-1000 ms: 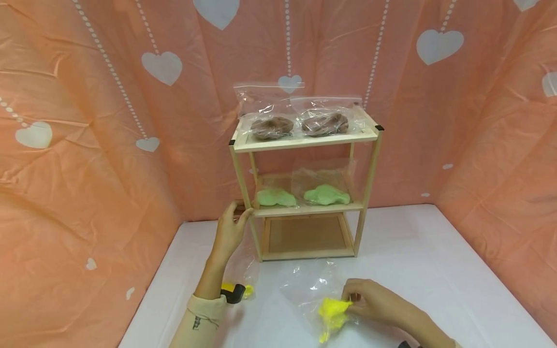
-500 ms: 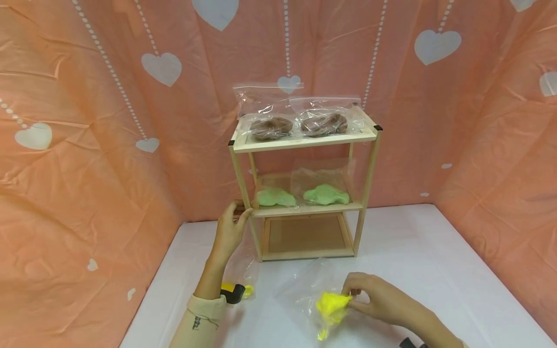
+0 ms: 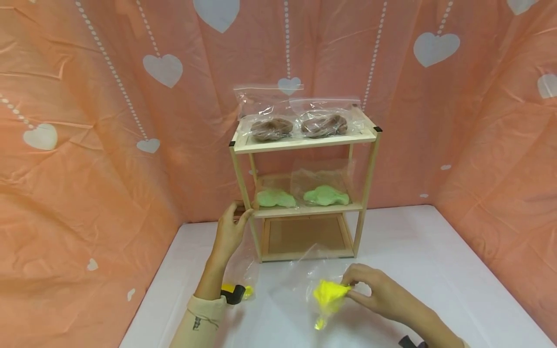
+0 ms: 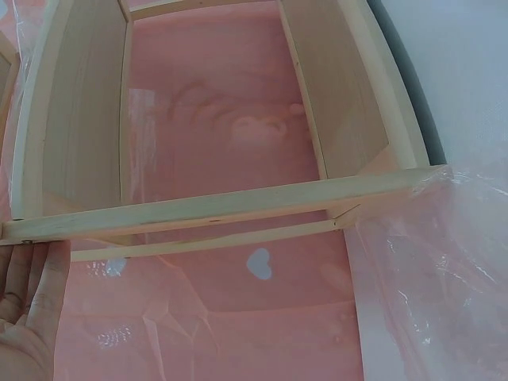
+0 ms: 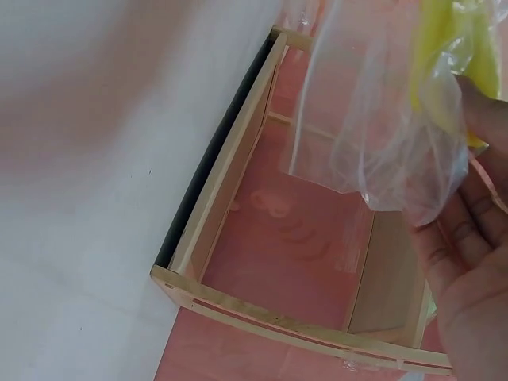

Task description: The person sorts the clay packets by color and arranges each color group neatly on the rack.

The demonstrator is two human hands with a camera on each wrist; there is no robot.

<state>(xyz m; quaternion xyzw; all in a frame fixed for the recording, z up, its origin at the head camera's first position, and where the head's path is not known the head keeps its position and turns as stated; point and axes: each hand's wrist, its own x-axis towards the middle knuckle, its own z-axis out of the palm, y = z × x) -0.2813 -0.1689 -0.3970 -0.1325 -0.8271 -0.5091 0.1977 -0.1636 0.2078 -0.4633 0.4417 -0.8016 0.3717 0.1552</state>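
Observation:
A three-tier wooden shelf (image 3: 308, 210) stands on the white table. My left hand (image 3: 229, 233) grips its front left post at the level of the middle tier; in the left wrist view the fingers (image 4: 36, 278) lie against the wood. In front of the shelf, my right hand (image 3: 376, 292) pinches a clear zip bag with a soft bright-yellow lump (image 3: 328, 296) inside, which hangs from thumb and fingertips. The bag's clear plastic (image 5: 337, 131) spreads out toward the shelf in the right wrist view.
Two bagged brown lumps (image 3: 324, 124) sit on the top tier. Bagged pale green lumps (image 3: 326, 195) lie on the middle tier. Another clear bag with yellow contents (image 3: 248, 291) lies on the table (image 3: 413, 251) by the left wrist. Pink curtains (image 3: 391, 169) enclose the table.
My right hand has risen slightly, moving a little toward the shelf with the yellow bag, whose clear end now overlaps the shelf's bottom tier. My left hand stays on the post.

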